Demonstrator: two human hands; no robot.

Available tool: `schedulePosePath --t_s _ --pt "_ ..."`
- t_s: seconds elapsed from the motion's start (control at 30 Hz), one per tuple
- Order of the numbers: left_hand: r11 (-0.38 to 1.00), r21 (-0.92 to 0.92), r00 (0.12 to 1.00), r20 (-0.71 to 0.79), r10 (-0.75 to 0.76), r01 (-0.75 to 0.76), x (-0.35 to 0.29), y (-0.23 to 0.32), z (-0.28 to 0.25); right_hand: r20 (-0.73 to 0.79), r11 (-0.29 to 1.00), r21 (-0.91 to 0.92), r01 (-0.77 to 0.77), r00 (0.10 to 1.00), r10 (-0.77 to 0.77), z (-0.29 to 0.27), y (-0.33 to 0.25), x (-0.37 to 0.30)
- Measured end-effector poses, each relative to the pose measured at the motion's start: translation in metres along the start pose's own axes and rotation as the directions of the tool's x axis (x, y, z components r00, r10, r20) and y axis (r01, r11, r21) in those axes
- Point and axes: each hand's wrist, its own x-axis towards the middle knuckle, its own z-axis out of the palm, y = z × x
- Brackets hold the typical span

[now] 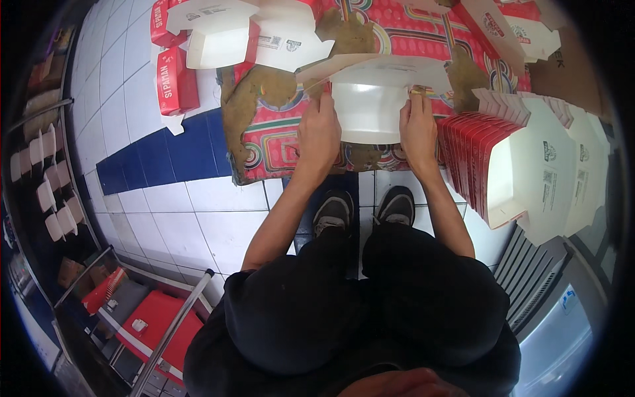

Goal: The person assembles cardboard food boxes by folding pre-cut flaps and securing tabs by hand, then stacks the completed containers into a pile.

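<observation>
A white-lined paper food box point(370, 109) stands opened up in front of me, its inside facing me and its flaps raised along the far side. My left hand point(320, 134) grips the box's left corner with curled fingers. At the opposite corner my right hand point(418, 129) pinches the wall the same way. Beneath the box lies a worn red patterned surface point(274, 135) with brown bare patches. Close to my right forearm leans a nested stack of red and white boxes point(466, 165) with their lids open.
Further boxes, such as an open white one point(221, 46) and a red one point(176, 81), lie at the far left. More open boxes point(493, 30) sit at the far right. A metal-framed red cart point(165, 324) stands lower left, and a grey appliance point(552, 304) lower right.
</observation>
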Motion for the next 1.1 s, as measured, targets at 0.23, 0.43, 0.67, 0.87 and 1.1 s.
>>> schedulePosePath --t_s 0.23,0.43,0.67,0.87,1.1 --pt "0.997 0.032 0.997 0.034 -0.072 0.071 -0.006 -0.003 0.005 0.032 0.999 0.008 -0.047 0.998 0.047 -0.001 -0.005 -0.001" --pt "0.998 -0.066 0.992 -0.129 0.014 -0.022 -0.013 -0.002 0.01 0.038 0.998 -0.021 -0.058 0.998 0.058 0.0 -0.001 -0.003" --pt "0.951 -0.274 0.985 -0.053 -0.164 0.144 -0.007 -0.008 0.0 0.061 0.96 0.214 -0.18 0.984 0.17 0.0 0.003 -0.007" --pt "0.896 -0.395 0.964 -0.078 -0.253 0.204 -0.003 -0.008 0.003 0.26 0.461 0.764 -0.451 0.869 0.42 0.014 0.019 -0.011" --pt "0.823 -0.518 0.946 -0.074 -0.317 0.235 -0.003 -0.019 0.006 0.322 0.305 0.815 -0.492 0.823 0.468 0.013 0.023 -0.014"
